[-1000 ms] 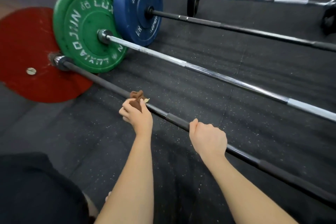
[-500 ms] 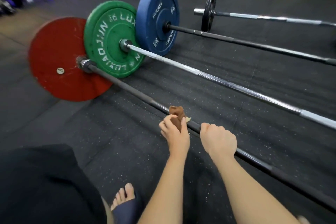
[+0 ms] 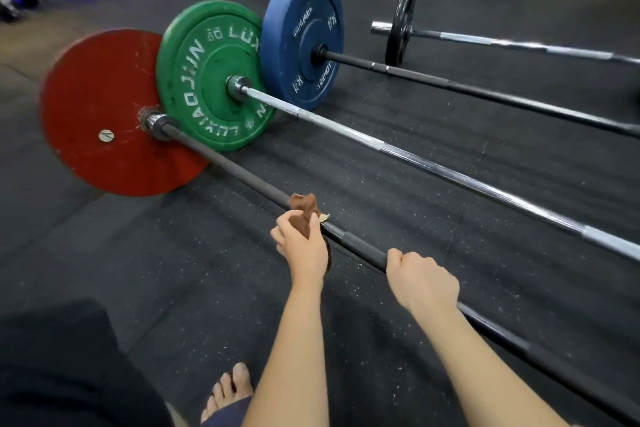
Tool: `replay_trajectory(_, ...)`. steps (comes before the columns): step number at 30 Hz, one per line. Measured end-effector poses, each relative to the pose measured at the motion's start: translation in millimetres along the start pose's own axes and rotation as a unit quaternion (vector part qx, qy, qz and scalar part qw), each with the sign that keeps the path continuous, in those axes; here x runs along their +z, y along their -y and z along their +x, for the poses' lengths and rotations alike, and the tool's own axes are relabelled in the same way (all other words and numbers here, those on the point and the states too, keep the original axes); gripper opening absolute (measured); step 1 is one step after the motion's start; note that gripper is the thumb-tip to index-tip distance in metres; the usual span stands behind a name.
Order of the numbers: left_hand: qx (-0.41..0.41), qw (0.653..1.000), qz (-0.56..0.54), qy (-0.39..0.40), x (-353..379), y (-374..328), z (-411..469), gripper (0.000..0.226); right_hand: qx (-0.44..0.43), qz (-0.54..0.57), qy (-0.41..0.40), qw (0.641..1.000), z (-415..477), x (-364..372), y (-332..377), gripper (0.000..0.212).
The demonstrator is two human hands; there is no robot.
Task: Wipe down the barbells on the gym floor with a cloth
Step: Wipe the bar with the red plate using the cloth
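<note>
nearest barbell (image 3: 225, 165), dark shaft, lies on the gym floor (image 3: 156, 253), running from the red plate (image 3: 97, 107) toward lower right. the left hand (image 3: 303, 248) is on it about mid-shaft, fingers curled tight round a bunched brown cloth (image 3: 303, 208) and holding it against the top of the bar. the right hand (image 3: 420, 279) is just beside it, further down the shaft, fingers wrapped over the bar in a closed grip with nothing else in it.

risks, as i judge them:
- the cloth is wadded, so only a small patch meets the steel. the underside and far face likely get missed unless it is wrapped round.
- a tail of cloth sticks up loose above the fingers. the rougher grip sections could snag it and drag it out of the hand.
- the bar rides on round plates. if the right hand lets go while the left pushes, it may roll. a foot (image 3: 228, 388) with bare toes is near, on the person's side.
- the other bars lie close behind, so it is easy to lose track of which are done.

counts:
- barbells: four, side by side: the nearest, a chrome bar (image 3: 415, 160), a second dark bar (image 3: 485, 92), a far bright bar (image 3: 519, 44).
- plates in view: four: one red, one green plate (image 3: 207, 73), one blue plate (image 3: 301, 35), one small black plate (image 3: 401, 24). the far ends are out of frame.
- cloths: one.
- hands: two, both on the nearest bar.
- feet seen: one.
</note>
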State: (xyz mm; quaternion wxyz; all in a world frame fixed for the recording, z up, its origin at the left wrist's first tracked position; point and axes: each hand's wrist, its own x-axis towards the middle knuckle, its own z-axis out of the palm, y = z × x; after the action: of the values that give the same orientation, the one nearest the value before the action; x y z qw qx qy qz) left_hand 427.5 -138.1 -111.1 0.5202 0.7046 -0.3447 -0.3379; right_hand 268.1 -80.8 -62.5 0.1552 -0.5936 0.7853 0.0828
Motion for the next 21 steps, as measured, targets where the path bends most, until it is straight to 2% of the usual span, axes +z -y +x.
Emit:
replay_trajectory(3,0.021,1.000,0.006,0.007,5,6,-10,0.022,0.041,0.074,0.063,0.994,14,-29,20,0.039)
replay_trajectory(5,0.024,0.999,0.021,0.017,8,8,-15,0.023,0.031,0.129,0.047,0.990,36,-44,42,0.050)
replay_trajectory(8,0.027,0.999,-0.015,0.021,8,13,-26,0.024,0.006,0.286,0.049,0.957,59,-48,78,0.063)
replay_trajectory(10,0.010,0.999,-0.042,0.025,4,12,-30,0.024,-0.007,0.256,0.039,0.966,61,-35,91,0.056)
replay_trajectory(12,0.015,0.999,-0.039,0.009,-3,11,-20,0.025,-0.036,0.156,0.005,0.987,56,-14,90,0.052)
replay_trajectory(14,0.039,0.999,-0.027,-0.008,-9,4,-2,0.024,-0.062,0.079,-0.048,0.994,51,-3,88,0.055)
replay_trajectory(18,0.058,0.997,-0.005,-0.049,-11,-16,30,0.018,-0.032,0.087,-0.025,0.995,53,-8,91,0.082)
replay_trajectory(21,0.039,0.994,0.045,-0.095,-11,-35,56,0.017,-0.031,0.073,-0.045,0.996,49,-8,92,0.080)
